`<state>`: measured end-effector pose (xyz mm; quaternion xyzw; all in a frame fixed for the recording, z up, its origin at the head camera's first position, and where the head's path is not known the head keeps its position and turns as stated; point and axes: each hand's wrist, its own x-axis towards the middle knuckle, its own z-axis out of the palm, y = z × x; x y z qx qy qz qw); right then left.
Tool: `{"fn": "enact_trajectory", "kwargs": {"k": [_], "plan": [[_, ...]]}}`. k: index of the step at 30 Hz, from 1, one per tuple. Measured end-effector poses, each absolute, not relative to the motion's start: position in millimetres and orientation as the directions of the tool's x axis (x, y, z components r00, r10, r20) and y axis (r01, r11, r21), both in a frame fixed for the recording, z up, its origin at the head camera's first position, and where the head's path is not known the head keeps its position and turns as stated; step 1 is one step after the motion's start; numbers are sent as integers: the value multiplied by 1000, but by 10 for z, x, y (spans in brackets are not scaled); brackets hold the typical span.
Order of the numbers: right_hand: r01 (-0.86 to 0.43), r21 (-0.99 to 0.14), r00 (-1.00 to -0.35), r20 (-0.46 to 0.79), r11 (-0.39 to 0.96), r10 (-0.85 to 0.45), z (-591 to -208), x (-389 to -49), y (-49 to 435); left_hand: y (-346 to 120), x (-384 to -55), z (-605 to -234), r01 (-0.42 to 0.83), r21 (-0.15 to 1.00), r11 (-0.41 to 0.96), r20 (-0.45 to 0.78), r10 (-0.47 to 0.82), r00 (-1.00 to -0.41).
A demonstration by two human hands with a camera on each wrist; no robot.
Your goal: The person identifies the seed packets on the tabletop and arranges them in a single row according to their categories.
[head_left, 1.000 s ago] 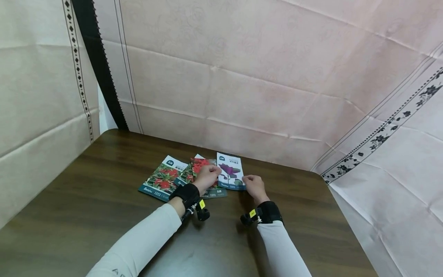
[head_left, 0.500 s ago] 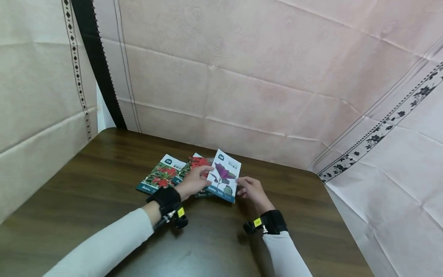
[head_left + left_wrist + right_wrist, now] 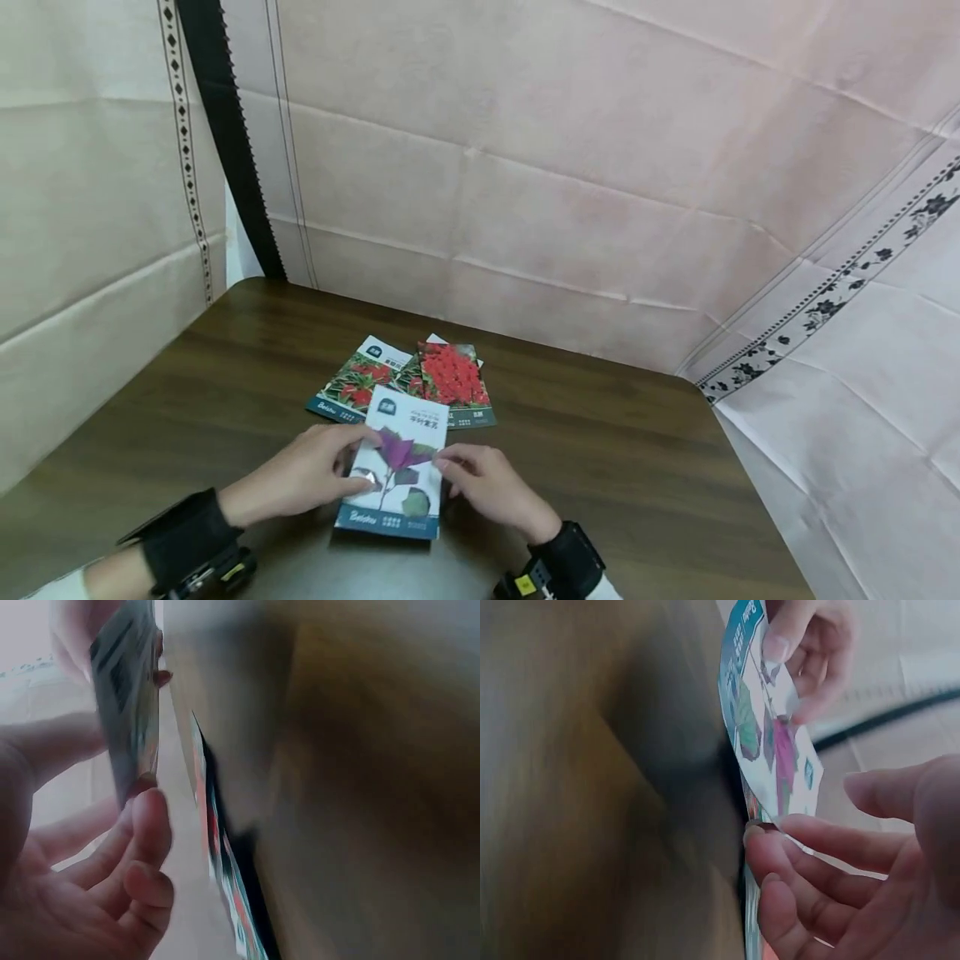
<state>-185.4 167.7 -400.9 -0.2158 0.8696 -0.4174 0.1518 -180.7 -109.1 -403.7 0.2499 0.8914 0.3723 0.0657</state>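
Note:
Above the front middle of the table hangs a white seed packet with a purple flower and a blue lower band. My left hand pinches its left side, thumb on the printed face and fingers behind. At the opposite edge is my right hand; in the right wrist view its fingertips touch the packet's edge, while the thumb stands apart. Farther back lie overlapping seed packets: one with red and green print on the left, and one covered in red blossoms on the right.
The brown wooden table has a rounded far edge. Pale patterned cloth hangs behind it and at both sides. A black strip runs down at the left. Each wrist wears a black strap with a small camera.
Both hands have come nearer, bringing the purple-flower packet off the back group towards the front. The red-blossom packet, partly covered before, now shows. The left hand's grip sits on the packet's left side.

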Motion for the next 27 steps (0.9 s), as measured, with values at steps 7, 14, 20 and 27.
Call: {"fn": "enact_trajectory", "kwargs": {"k": [7,14,20,27], "plan": [[-373,-733,-796,-61,569,-602,-4031,-1746,1224,-1497,-1675,-4075,375,659,651,30,476,-879],[-391,-674,-790,-104,627,-605,-4113,-1660,934,-1672,-1593,-4164,279,639,717,-47,398,-916],[-416,-630,-788,-109,655,-606,-4141,-1628,893,-1675,-1569,-4208,224,606,763,-138,379,-915],[-449,-636,-772,-77,628,-631,-4183,-1685,892,-1633,-1589,-4182,179,552,815,-171,320,-932]]}}
